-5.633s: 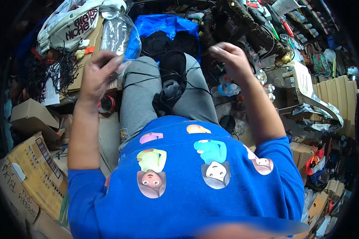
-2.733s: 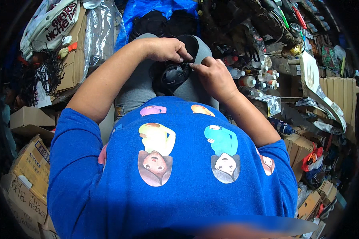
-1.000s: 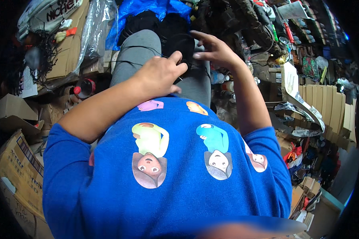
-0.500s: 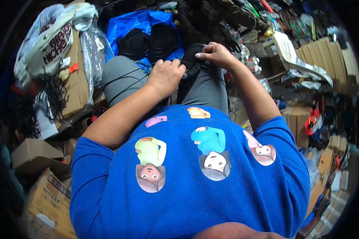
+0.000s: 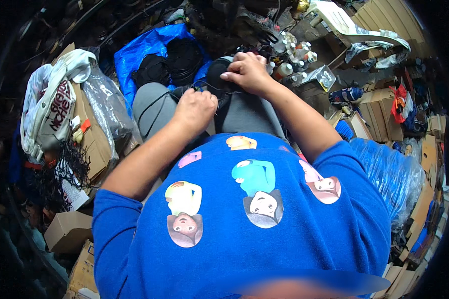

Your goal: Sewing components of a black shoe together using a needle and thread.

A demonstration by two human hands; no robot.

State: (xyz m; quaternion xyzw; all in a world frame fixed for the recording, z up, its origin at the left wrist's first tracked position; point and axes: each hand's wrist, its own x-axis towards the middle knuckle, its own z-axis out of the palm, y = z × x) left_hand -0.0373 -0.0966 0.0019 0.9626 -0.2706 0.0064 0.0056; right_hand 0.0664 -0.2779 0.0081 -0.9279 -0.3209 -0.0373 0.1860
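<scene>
Over my right thigh, my right hand (image 5: 248,74) grips the edge of a black rounded piece (image 5: 216,77), thumb bent against it. It looks like part of a shoe, but its kind is not certain. My left hand (image 5: 195,110) is closed just below and to its left, fingers pinched on a thin black cord (image 5: 154,103). Loops of that cord trail across my left knee. Both palms hide part of the work. Beyond my knees, a blue plastic bag (image 5: 123,69) lies open around stacked flat black pieces (image 5: 184,61).
On the left, a white printed cloth (image 5: 35,117) and clear plastic wrap (image 5: 110,97) rest on cardboard, with tangled black cords (image 5: 67,162). Several bottles (image 5: 285,70) and a white plastic chair (image 5: 341,22) are ahead right. Clear-wrapped blue material (image 5: 384,172) and cardboard boxes (image 5: 379,112) lie on the right.
The view has shifted, showing more of the bottles and the wrapped blue material. My left hand has dropped slightly away from the black piece; my right hand now lies more over its edge.
</scene>
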